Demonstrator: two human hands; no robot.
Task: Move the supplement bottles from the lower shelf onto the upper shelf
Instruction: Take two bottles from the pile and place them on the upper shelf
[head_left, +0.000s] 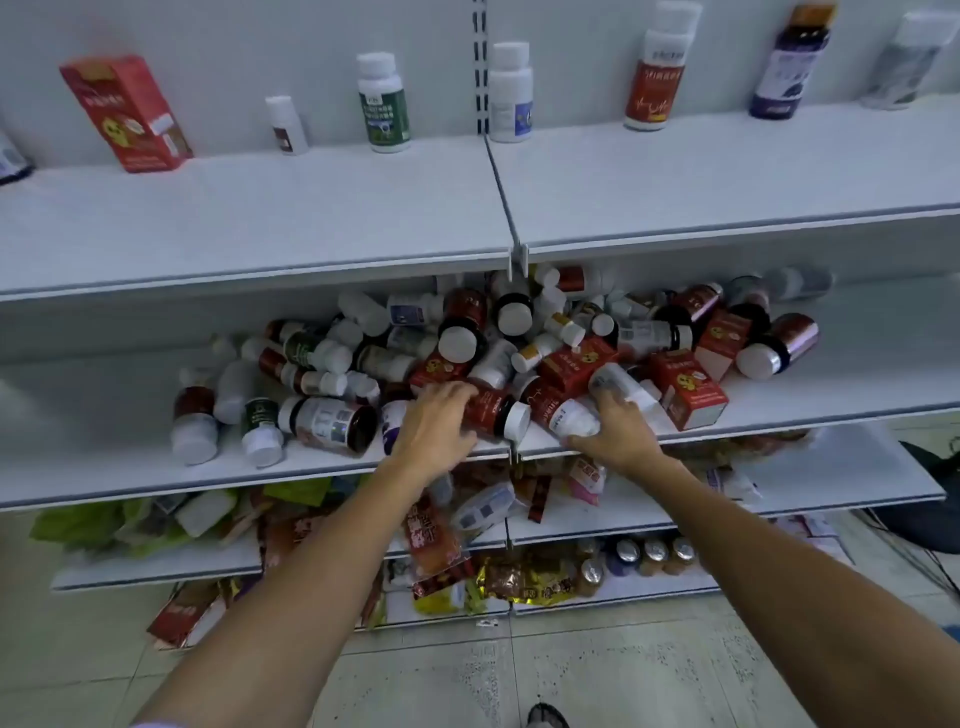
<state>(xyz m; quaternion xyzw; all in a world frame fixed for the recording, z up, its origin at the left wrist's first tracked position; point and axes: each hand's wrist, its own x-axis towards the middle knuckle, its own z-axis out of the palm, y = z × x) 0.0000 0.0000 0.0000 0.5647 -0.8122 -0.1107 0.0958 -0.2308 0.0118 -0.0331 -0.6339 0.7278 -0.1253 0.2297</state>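
Observation:
A heap of supplement bottles (467, 332) and red boxes lies tumbled on the lower shelf (104, 467). My left hand (434, 421) reaches over a red bottle with a white cap (498, 413) lying at the shelf's front, fingers spread and curling onto it. My right hand (615, 428) grips a white bottle with a red label (569, 415) lying on its side near the front edge. On the upper shelf (260, 218) stand several upright bottles: a green-labelled one (383, 104), a small white one (287, 126), a white one (510, 93), a red-and-white one (657, 73) and a dark purple one (789, 65).
A red box (124, 111) stands at the upper shelf's left. A metal divider (501, 192) splits the upper shelf. Shelves below hold snack packets (431, 540) and cans (639, 553). Tiled floor lies underneath.

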